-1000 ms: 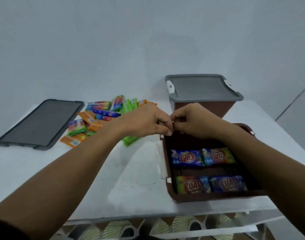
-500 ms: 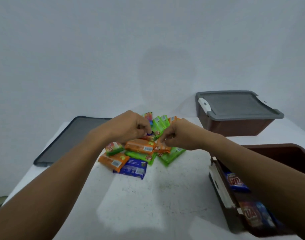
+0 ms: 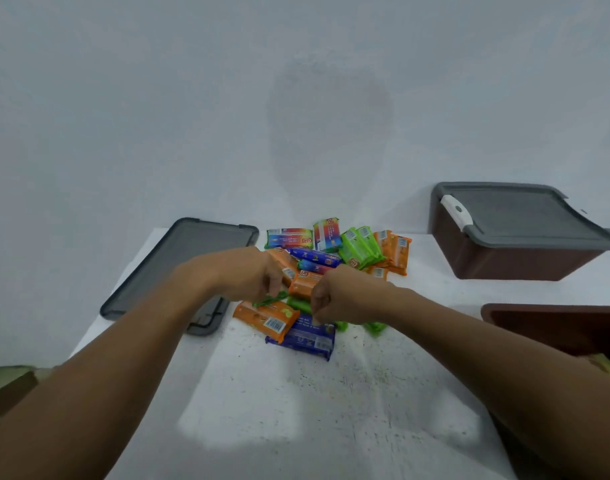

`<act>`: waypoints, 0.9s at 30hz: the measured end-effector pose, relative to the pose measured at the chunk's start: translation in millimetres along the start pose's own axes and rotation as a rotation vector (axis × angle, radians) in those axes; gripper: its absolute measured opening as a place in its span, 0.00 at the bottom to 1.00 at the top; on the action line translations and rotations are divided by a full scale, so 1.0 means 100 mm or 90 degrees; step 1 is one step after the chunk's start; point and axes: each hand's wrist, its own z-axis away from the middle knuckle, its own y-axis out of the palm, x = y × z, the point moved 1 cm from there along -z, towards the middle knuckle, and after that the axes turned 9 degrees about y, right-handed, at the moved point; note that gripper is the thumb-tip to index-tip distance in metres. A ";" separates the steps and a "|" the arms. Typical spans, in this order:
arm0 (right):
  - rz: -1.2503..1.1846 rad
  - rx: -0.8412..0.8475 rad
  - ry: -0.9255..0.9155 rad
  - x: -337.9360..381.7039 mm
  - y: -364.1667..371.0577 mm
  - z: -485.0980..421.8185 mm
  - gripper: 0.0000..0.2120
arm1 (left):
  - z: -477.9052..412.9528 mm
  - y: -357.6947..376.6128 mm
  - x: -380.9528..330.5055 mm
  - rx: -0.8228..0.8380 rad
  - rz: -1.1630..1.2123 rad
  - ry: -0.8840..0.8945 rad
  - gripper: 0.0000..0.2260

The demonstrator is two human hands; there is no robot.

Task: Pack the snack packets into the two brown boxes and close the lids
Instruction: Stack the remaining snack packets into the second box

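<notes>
Orange, green and blue snack packets (image 3: 331, 258) lie heaped on the table (image 3: 296, 393), left of the open brown box (image 3: 539, 309); the left hand (image 3: 248, 275) pinches a green packet (image 3: 270, 300), the right hand (image 3: 345, 299) curls into the heap, its hold unclear, and each should lift without dragging neighbours.

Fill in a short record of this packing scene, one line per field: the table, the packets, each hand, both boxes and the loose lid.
table: white, speckled
snack packets: loose pile at far middle; orange, green, blue, rainbow
left hand: pinches a green packet
right hand: fingers curled over the pile; grip unclear
closed box: brown, far right, grey lid on
open box: brown, near right, partly out of view
loose lid: grey, flat on the table, left
</notes>
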 end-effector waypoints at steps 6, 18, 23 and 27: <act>0.163 0.006 -0.024 0.23 0.33 -0.15 0.22 | 0.03 0.37 0.06 0.089 -0.165 -0.002 0.42; 0.016 0.011 -0.002 0.24 0.32 -0.09 0.20 | -0.02 0.47 0.03 -0.030 0.024 0.059 0.17; -0.022 0.008 0.034 0.05 0.06 0.00 0.13 | 0.09 0.30 0.02 -0.128 0.164 0.030 0.05; -0.099 -0.006 0.035 -0.12 -0.17 0.17 0.10 | 0.12 0.16 -0.10 -0.174 0.343 0.018 0.10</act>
